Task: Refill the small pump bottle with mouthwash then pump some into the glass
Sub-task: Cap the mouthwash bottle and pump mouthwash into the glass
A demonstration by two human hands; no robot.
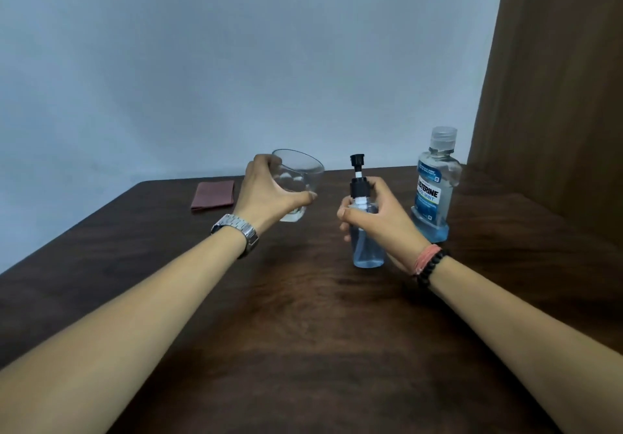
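Within right grip (377, 217): pump bottle (367, 248).

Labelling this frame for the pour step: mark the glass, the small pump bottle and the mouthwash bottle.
glass (305, 172): head view, on its clear upper wall near the rim.
small pump bottle (368, 255): head view, on its blue lower body.
mouthwash bottle (428, 194): head view, on its front label.

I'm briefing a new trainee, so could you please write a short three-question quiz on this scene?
1. True or false: the mouthwash bottle is capped.
2. Which hand grips the glass? A left, B right.
3. Fill in: the right hand holds the small ____ bottle.

Key: 1 true. 2 A: the left hand holds it tilted, off the table. 3 pump; it holds blue liquid, and the pump head is on.
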